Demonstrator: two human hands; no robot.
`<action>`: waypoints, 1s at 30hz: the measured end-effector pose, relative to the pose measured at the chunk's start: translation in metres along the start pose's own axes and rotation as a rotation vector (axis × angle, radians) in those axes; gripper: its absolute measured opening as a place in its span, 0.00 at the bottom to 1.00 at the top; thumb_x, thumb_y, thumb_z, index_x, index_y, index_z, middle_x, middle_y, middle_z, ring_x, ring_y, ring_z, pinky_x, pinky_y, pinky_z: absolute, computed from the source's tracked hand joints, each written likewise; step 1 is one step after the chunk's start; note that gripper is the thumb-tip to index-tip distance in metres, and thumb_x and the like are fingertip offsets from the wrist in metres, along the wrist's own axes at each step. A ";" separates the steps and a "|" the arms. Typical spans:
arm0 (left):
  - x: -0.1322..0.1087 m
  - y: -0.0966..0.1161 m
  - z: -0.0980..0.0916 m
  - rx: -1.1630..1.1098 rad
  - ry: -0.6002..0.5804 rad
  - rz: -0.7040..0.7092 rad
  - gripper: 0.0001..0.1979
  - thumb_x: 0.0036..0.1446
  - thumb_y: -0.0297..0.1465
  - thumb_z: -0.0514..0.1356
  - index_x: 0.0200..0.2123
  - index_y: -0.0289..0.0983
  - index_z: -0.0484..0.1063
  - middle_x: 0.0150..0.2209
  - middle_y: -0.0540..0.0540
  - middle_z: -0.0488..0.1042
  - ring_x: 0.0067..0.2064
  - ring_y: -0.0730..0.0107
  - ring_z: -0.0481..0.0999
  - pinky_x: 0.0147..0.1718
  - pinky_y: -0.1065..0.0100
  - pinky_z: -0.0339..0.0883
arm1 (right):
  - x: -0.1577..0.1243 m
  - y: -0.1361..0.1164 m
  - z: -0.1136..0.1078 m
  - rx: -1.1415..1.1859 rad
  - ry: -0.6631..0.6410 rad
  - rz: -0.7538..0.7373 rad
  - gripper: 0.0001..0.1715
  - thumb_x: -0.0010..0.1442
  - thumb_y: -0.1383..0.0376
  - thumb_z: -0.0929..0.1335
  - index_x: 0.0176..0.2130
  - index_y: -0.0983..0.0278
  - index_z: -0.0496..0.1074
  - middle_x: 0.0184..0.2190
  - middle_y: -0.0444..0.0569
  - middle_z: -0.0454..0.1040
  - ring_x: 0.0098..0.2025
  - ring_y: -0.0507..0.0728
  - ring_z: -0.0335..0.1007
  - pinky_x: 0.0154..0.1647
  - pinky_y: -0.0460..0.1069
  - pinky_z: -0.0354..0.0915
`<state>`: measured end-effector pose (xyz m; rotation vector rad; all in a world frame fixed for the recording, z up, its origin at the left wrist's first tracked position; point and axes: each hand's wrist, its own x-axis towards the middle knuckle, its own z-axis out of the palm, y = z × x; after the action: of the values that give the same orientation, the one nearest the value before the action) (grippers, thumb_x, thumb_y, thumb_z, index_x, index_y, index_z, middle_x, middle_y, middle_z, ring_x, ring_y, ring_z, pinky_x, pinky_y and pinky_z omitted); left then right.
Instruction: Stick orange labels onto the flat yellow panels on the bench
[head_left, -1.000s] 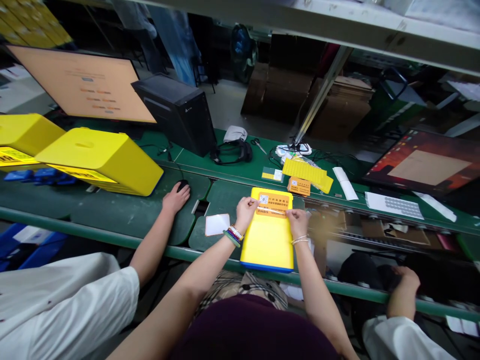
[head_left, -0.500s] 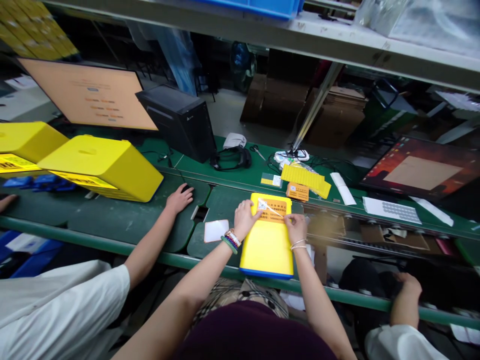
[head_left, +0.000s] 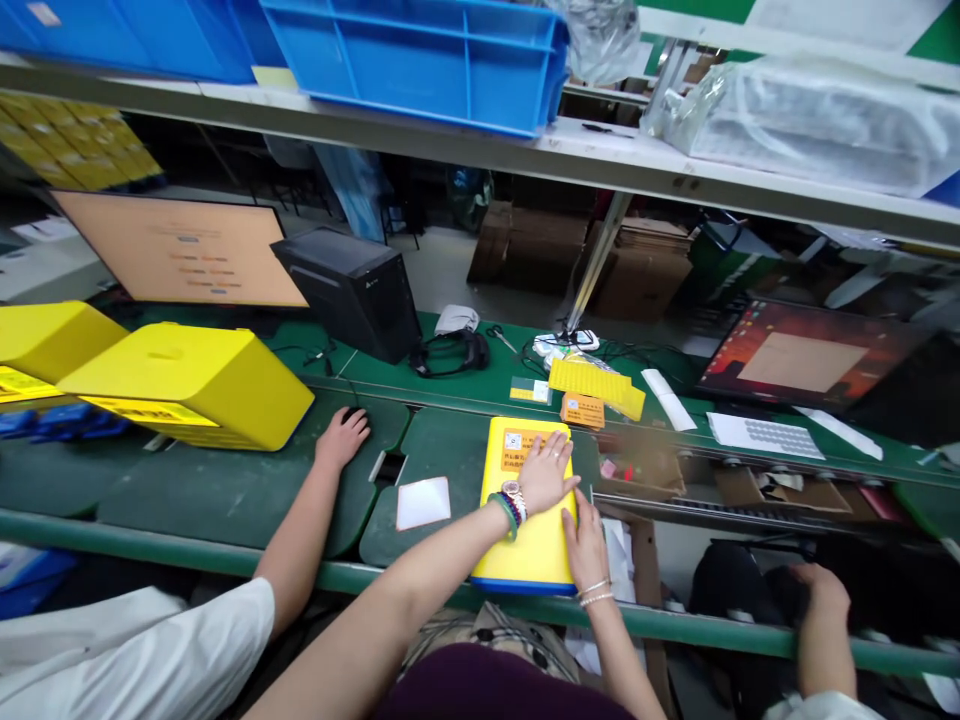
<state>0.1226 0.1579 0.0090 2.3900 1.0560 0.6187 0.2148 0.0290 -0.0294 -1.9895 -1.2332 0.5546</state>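
A yellow box with a blue bottom edge (head_left: pixel 517 560) lies in front of me on the green bench. On its upper part sits an orange label (head_left: pixel 513 458) with dark print and a small square code. My left hand (head_left: pixel 546 475) is spread flat over the label's right side, covering part of the print. Against the box's right edge rests my right hand (head_left: pixel 587 540), its fingers stretched out along the side. To the left of the box lies a white sheet with an orange border (head_left: pixel 423 502).
A stack of orange labels (head_left: pixel 582 410) and yellow sheets (head_left: pixel 592 378) lie behind the box. At left, a co-worker's hand (head_left: pixel 343 437) rests on a black mouse near large yellow boxes (head_left: pixel 195 375). A shelf with blue bins (head_left: pixel 420 60) crosses above.
My left hand has moved from the label's left edge onto its right side and flattened. My right hand has left the label's right edge and slid down to the box's side. The view has tilted up.
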 end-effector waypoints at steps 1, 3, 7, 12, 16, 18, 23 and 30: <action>-0.005 -0.007 -0.005 -0.151 0.054 -0.093 0.24 0.57 0.41 0.56 0.58 0.51 0.65 0.64 0.50 0.61 0.65 0.60 0.58 0.61 0.51 0.47 | -0.004 0.003 -0.001 0.010 -0.017 0.025 0.34 0.62 0.47 0.56 0.60 0.63 0.63 0.56 0.59 0.67 0.57 0.65 0.64 0.53 0.57 0.63; -0.028 -0.028 -0.023 -0.417 0.206 -0.281 0.21 0.58 0.39 0.59 0.55 0.47 0.67 0.62 0.45 0.63 0.59 0.58 0.65 0.57 0.46 0.51 | -0.008 0.011 -0.006 0.034 -0.041 0.058 0.35 0.62 0.46 0.56 0.58 0.63 0.65 0.55 0.59 0.67 0.58 0.65 0.63 0.56 0.57 0.62; -0.111 -0.078 -0.077 -0.589 0.417 -0.368 0.20 0.64 0.35 0.56 0.55 0.32 0.63 0.57 0.35 0.65 0.50 0.64 0.71 0.50 0.50 0.65 | -0.018 0.030 -0.021 0.041 -0.032 0.094 0.35 0.60 0.43 0.57 0.55 0.61 0.69 0.55 0.57 0.68 0.58 0.64 0.63 0.59 0.58 0.60; -0.253 -0.115 -0.097 -0.627 0.479 -0.307 0.13 0.62 0.36 0.53 0.46 0.48 0.74 0.43 0.47 0.76 0.43 0.56 0.73 0.42 0.53 0.68 | -0.025 0.051 -0.028 -0.080 -0.039 0.006 0.40 0.60 0.41 0.55 0.55 0.66 0.67 0.55 0.59 0.68 0.58 0.67 0.63 0.59 0.62 0.60; -0.360 -0.125 -0.032 -0.758 0.260 -0.085 0.27 0.56 0.28 0.47 0.47 0.69 0.69 0.33 0.52 0.78 0.28 0.58 0.71 0.30 0.57 0.62 | 0.010 0.048 -0.005 -0.188 -0.058 -0.400 0.38 0.59 0.40 0.56 0.51 0.64 0.71 0.52 0.61 0.70 0.59 0.70 0.62 0.58 0.64 0.60; -0.388 -0.132 0.001 -0.752 0.321 -0.073 0.28 0.55 0.27 0.46 0.49 0.67 0.68 0.31 0.51 0.77 0.24 0.62 0.67 0.28 0.59 0.60 | 0.036 0.027 0.019 -0.270 -0.076 -0.569 0.41 0.60 0.40 0.55 0.53 0.66 0.70 0.55 0.64 0.67 0.62 0.72 0.57 0.60 0.67 0.56; -0.413 -0.150 0.020 -0.741 0.444 -0.199 0.26 0.58 0.28 0.44 0.49 0.61 0.71 0.32 0.45 0.76 0.26 0.59 0.69 0.28 0.57 0.59 | 0.054 -0.070 0.080 -0.459 -0.219 -0.660 0.47 0.63 0.43 0.49 0.60 0.76 0.64 0.63 0.68 0.56 0.68 0.72 0.43 0.64 0.69 0.46; -0.407 -0.161 0.039 -0.950 0.231 -0.267 0.23 0.57 0.32 0.47 0.51 0.57 0.70 0.43 0.44 0.78 0.37 0.53 0.73 0.34 0.51 0.66 | 0.042 -0.149 0.118 -0.313 -0.578 -0.759 0.37 0.65 0.51 0.58 0.66 0.68 0.55 0.68 0.54 0.49 0.71 0.61 0.38 0.68 0.59 0.44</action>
<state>-0.1925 -0.0653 -0.2012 1.3598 0.8622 1.0231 0.0671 0.1498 0.0079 -1.4315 -2.3961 0.5753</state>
